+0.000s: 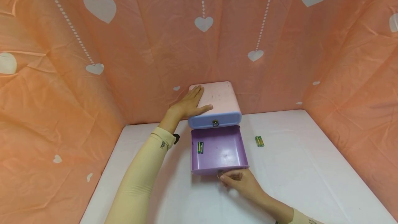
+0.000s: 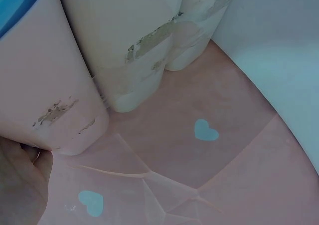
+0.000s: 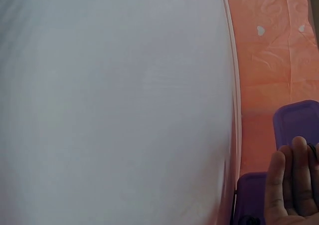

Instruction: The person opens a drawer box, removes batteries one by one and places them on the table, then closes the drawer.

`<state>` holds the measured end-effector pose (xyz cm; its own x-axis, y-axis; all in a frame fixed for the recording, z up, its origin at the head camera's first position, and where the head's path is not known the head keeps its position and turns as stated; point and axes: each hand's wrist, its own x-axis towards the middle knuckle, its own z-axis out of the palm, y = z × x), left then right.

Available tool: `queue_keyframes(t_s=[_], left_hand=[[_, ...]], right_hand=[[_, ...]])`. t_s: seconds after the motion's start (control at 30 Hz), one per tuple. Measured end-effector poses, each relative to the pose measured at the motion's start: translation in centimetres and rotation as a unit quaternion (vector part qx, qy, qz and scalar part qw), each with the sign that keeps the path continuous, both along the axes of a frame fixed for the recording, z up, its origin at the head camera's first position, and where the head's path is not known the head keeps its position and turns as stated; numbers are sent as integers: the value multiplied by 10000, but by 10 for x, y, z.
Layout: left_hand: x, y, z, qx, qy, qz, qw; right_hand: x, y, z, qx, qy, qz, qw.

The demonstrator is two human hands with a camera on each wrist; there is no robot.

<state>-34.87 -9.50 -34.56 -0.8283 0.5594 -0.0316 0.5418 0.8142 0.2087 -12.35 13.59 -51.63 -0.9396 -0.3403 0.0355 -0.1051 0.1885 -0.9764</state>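
A small drawer cabinet (image 1: 219,96) with a pink top stands against the back. My left hand (image 1: 189,103) rests flat on its top left side, fingers spread; only part of that hand (image 2: 22,185) shows in the left wrist view. Below the blue upper drawer (image 1: 202,121), a purple drawer (image 1: 222,153) is pulled far out. My right hand (image 1: 244,182) pinches the ring pull (image 1: 220,174) on its front; fingers of this hand (image 3: 296,190) show at the lower right wrist view. Two batteries (image 1: 200,147) lie inside the drawer at its left.
Two more green batteries (image 1: 259,141) lie side by side on the white table (image 1: 280,175), right of the drawer. The upper drawer has its own ring pull (image 1: 215,123). An orange cloth (image 1: 155,44) with white hearts hangs behind and on both sides.
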Motion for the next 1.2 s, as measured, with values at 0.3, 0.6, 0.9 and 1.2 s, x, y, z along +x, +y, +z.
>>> queue_keyframes(t_s=[0.3, 0.6, 0.9, 1.2], left_hand=[[0, 0, 0, -33, 18, 5, 10000], [0, 0, 0, 19, -27, 5, 10000], [0, 0, 0, 14, -36, -21, 10000], [-1, 0, -2, 35, -33, -29, 10000]], right_hand=[[-1, 0, -2, 58, -66, -19, 10000], [-1, 1, -5, 216, -136, -13, 9997], [-2, 1, -8, 111, -146, 25, 9998], [1, 1, -5, -6, -139, 65, 9999]])
